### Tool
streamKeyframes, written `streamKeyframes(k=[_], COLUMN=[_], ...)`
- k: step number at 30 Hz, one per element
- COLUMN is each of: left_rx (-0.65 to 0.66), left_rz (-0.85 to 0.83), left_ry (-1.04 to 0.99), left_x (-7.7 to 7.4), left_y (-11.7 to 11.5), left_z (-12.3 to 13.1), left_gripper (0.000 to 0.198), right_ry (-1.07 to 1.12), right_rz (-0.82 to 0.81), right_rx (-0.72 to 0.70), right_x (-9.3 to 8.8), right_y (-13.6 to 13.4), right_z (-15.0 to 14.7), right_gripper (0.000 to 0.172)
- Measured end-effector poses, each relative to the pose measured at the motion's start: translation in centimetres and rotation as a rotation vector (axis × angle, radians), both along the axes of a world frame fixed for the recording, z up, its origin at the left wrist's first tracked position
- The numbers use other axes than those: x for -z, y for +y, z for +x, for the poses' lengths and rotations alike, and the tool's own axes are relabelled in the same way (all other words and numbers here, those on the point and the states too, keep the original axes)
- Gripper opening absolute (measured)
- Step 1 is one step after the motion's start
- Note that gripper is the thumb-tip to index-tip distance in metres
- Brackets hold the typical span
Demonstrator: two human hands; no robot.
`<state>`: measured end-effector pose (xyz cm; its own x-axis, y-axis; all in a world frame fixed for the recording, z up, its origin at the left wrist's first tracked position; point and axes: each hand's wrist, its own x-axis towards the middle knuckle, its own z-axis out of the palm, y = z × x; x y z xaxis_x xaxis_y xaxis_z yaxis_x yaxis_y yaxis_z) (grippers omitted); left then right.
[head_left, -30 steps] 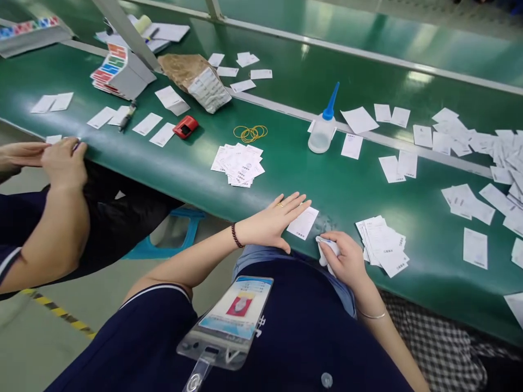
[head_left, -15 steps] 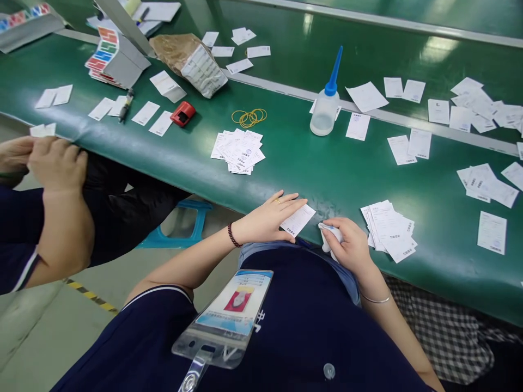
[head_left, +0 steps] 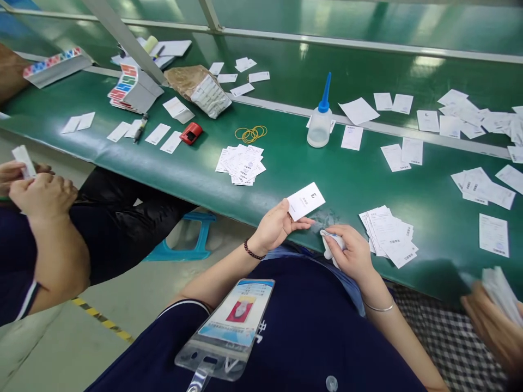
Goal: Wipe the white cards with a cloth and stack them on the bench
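A white printed card (head_left: 305, 201) is pinched between the thumb and fingers of my left hand (head_left: 280, 226), lifted above the table's front edge. Its upper face shows a dark printed mark and small text. My right hand (head_left: 353, 250) grips a crumpled white cloth (head_left: 333, 243) at the same edge, with a damp smear on the green surface between the two hands. Right of that hand lies a fanned pile of printed cards (head_left: 388, 234). Another card pile (head_left: 242, 163) sits farther left, below some yellow rubber bands (head_left: 250, 134).
A squeeze bottle (head_left: 320, 125) with a blue spout stands near the metal strip. A red stamp (head_left: 191, 133), a marker (head_left: 140, 128) and a paper-wrapped bundle (head_left: 200, 90) lie left. Loose cards spread right. Co-workers' hands (head_left: 38, 182) hold papers left, and others (head_left: 492, 321) at right.
My left hand has gone from resting over the card on the table to holding it up, palm turned upward. A co-worker's hands with papers have appeared at the lower right.
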<state>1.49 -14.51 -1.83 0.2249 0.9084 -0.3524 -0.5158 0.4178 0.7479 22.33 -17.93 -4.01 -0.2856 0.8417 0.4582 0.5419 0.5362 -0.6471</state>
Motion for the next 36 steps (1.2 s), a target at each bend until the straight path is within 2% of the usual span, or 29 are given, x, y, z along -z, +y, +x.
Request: streamKeyframes(k=[3,5,9,12,14,17,19,21,24,26,29,32,34,36], left_rx=[0.051,0.09,0.181,0.19,0.161,0.168,0.164,0.086,-0.08,-0.144,-0.187,-0.173,-0.142,-0.084], left_rz=[0.035,0.077,0.187,0.262,0.271,0.262,0.314,0.481,0.891,1.129,1.278,1.205,1.002,0.746], left_ry=[-0.057,-0.055,0.041,0.035,-0.001,0.013,0.092,0.266,0.694,0.956,1.121,1.031,0.854,0.685], left_x=[0.3,0.8,1.6,1.3,0.9,0.7,1.0,1.4,1.9,1.8,1.6,1.5,1.4,1.0], left_y=[-1.1,-1.9,-3.5,-4.0,-3.9,-3.4,-3.2,-2.9,-2.7,-2.8,-3.0,-3.3,-3.3,-3.2], left_z=[1.2,1.9,3.1,3.9,4.1,3.8,3.3,2.8,2.1,2.0,2.2,2.3,2.2,2.1], left_gripper=[0.037,0.041,0.053,0.062,0.06,0.052,0.053,0.055,0.066,0.075,0.079,0.08,0.072,0.05], right_ry=[0.128,0.195,0.147,0.11,0.092,0.055,0.11,0.227,0.386,0.499,0.634,0.633,0.589,0.534], right_rz=[-0.006,0.025,0.182,0.263,0.254,0.139,0.039,-0.081,-0.375,-0.574,-0.689,-0.7,-0.729,-0.725], right_rx=[0.087,0.178,0.296,0.245,0.127,-0.106,-0.145,-0.04,0.136,0.138,0.109,0.165,0.166,0.152], right_x=[-0.5,-1.0,-1.5,-1.5,-1.4,-1.5,-1.6,-1.7,-1.9,-2.0,-2.1,-2.1,-2.2,-2.1], right_y=[-0.3,-0.2,0.5,0.7,0.4,-0.4,-0.8,-0.9,-0.6,-0.3,0.0,0.3,0.4,0.4], right_z=[-0.1,-0.3,-1.0,-1.5,-1.9,-2.2,-2.1,-1.6,-0.7,-0.4,-0.6,-1.0,-1.1,-1.1], right_gripper=[0.011,0.011,0.012,0.015,0.018,0.019,0.018,0.014,0.017,0.023,0.027,0.03,0.032,0.032])
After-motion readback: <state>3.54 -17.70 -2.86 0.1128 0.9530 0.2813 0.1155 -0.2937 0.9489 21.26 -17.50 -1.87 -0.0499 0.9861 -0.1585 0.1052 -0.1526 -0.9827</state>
